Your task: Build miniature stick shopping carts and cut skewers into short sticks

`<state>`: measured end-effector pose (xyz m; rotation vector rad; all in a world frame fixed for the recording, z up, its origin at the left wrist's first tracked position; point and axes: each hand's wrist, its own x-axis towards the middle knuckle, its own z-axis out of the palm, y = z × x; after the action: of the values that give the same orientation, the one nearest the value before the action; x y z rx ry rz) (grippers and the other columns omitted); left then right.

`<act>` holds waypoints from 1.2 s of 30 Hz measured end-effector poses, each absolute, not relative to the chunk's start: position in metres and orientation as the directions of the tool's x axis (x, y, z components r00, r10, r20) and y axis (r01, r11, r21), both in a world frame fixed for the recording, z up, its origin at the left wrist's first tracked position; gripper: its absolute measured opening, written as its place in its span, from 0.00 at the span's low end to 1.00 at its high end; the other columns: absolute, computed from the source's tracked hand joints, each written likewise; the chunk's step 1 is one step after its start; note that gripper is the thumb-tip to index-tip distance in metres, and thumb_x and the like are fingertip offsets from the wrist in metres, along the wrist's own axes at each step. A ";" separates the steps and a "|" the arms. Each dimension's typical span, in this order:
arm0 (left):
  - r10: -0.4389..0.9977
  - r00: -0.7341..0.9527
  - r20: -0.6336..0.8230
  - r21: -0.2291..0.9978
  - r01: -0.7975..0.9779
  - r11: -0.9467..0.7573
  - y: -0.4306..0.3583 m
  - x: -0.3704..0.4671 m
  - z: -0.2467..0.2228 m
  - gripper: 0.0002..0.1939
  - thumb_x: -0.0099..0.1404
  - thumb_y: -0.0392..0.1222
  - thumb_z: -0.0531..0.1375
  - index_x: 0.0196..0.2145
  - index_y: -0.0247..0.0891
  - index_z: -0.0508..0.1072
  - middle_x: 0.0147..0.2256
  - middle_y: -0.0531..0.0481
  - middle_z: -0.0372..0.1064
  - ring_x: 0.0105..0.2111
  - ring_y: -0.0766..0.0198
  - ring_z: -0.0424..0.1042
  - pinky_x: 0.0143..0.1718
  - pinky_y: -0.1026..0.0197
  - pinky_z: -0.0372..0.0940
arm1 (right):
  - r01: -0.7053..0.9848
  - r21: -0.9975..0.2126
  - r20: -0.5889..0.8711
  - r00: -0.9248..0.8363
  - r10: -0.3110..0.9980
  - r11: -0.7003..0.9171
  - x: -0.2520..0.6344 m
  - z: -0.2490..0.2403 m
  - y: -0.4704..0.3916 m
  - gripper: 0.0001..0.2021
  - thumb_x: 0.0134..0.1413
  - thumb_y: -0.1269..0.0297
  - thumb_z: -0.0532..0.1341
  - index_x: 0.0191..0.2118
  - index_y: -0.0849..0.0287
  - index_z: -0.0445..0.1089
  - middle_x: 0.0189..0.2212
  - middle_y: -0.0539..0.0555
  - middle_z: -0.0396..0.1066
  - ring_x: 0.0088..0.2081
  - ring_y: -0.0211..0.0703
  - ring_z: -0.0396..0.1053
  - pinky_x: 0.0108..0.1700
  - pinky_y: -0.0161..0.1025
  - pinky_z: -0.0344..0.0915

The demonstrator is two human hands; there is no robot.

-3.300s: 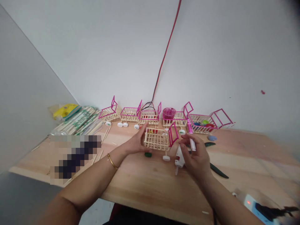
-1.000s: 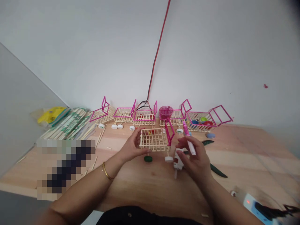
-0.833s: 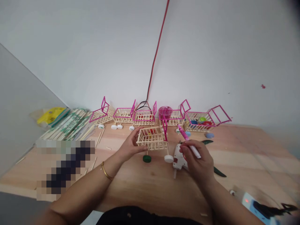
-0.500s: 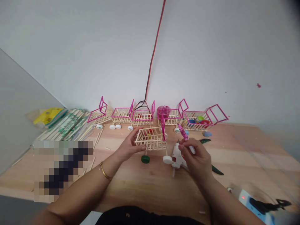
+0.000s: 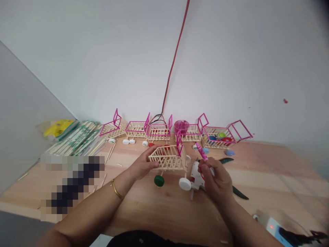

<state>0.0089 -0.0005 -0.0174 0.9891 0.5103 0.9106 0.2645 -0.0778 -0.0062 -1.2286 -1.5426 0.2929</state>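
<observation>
My left hand [image 5: 142, 164] grips the left end of a small stick cart [image 5: 168, 158], which has a pink handle at its right end. A green wheel [image 5: 159, 180] and a white wheel [image 5: 185, 184] show under its near side. In my right hand [image 5: 216, 176] is a pink marker [image 5: 201, 151], its pink end pointing up and left, apart from the cart. Below and beside this hand lies a white glue gun [image 5: 195, 175], partly hidden by the fingers.
Several carts with pink rims [image 5: 136, 129] line the wall, with a pink cup [image 5: 181, 127] among them. Bundled sticks [image 5: 74, 139] and a yellow bag [image 5: 59, 128] lie at the left. Green-handled pliers [image 5: 240, 192] and a power strip [image 5: 276, 230] are on the right.
The cart in my left hand has tilted slightly, and its wheels show more from the side. The whole view has shifted a little. Both hands keep their holds.
</observation>
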 end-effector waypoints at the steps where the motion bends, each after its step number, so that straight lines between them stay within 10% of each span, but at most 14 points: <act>1: 0.831 0.555 0.033 0.879 -0.412 0.240 -0.001 0.009 -0.017 0.36 0.48 0.39 0.71 0.54 0.42 0.67 0.53 0.42 0.67 0.51 0.51 0.68 0.49 0.53 0.63 | 0.539 -0.712 0.586 0.104 0.804 0.449 0.265 -0.006 -0.078 0.06 0.60 0.66 0.56 0.31 0.55 0.64 0.26 0.49 0.64 0.28 0.39 0.64 0.32 0.37 0.62; 36: 0.741 0.655 -0.148 0.739 -0.424 0.523 0.001 0.004 -0.017 0.34 0.57 0.64 0.59 0.53 0.37 0.69 0.45 0.39 0.74 0.51 0.45 0.70 0.53 0.44 0.62 | 0.586 -0.672 0.592 0.057 0.804 0.453 0.264 -0.008 -0.076 0.04 0.62 0.67 0.53 0.34 0.55 0.62 0.32 0.51 0.65 0.32 0.39 0.65 0.34 0.38 0.62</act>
<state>0.0036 0.0008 -0.0168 0.7278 0.4854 0.7308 0.2642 -0.0759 -0.0079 -1.2306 -1.6299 0.2535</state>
